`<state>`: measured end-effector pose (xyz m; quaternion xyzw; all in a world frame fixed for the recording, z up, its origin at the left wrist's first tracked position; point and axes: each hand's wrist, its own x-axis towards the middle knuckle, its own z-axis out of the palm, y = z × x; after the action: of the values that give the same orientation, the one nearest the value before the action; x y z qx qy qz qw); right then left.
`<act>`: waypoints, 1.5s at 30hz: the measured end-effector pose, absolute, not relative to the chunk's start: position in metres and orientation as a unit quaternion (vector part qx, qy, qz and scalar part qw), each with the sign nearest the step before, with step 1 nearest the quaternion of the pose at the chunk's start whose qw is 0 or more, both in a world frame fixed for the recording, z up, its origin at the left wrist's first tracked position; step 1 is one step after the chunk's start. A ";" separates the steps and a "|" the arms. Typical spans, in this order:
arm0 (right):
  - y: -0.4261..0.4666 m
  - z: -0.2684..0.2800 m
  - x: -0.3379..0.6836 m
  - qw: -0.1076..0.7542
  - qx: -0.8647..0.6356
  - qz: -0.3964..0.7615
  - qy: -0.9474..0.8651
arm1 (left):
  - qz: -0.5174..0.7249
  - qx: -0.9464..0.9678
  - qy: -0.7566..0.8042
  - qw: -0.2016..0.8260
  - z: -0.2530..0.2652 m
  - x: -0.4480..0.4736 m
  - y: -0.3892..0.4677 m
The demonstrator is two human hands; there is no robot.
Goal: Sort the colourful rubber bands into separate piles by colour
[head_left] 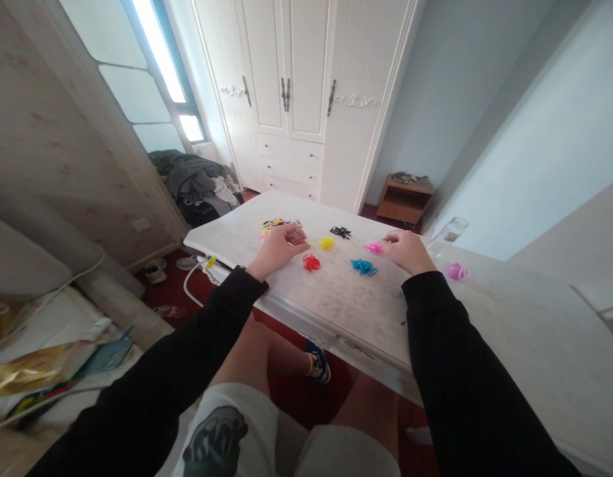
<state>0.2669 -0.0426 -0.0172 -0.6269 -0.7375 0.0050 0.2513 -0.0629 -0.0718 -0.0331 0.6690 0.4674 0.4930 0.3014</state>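
Small piles of what look like rubber bands lie on the white table (331, 298). My left hand (281, 246) is closed, its fingers bent together in front of a mixed-colour pile (277, 224) that it partly hides. A speck of yellow shows by its fingertips; whether it is held I cannot tell. To its right are the red pile (312, 262) and the yellow pile (327, 243). My right hand (404, 248) is pinched closed at the edge of the pink pile (373, 248); what its fingers hold is hidden. Between the hands lie the blue pile (364, 267) and the black pile (341, 232).
Right of my right hand are a clear glass (454, 230) and a crumpled pink-purple item (456, 271). A white cable (187, 286) hangs at the table's left edge. Beyond stand a white wardrobe (306, 73), heaped clothes (197, 182) and a small brown cabinet (404, 199).
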 end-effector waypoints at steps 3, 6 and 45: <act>-0.043 -0.017 0.266 0.251 -0.622 0.007 -0.741 | 0.458 0.703 0.463 0.285 -0.027 -0.053 -0.053; -0.044 -0.016 0.265 0.245 -0.623 0.013 -0.743 | 0.437 0.721 0.462 0.276 -0.030 -0.041 -0.036; -0.044 -0.023 0.258 0.219 -0.622 0.004 -0.752 | 0.319 0.726 0.609 -0.002 -0.058 -0.100 -0.061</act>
<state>0.2582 -0.0437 -0.0227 -0.6217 -0.7520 0.0041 0.2188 -0.0999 -0.0608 -0.0581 0.7258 0.6095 0.3190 -0.0015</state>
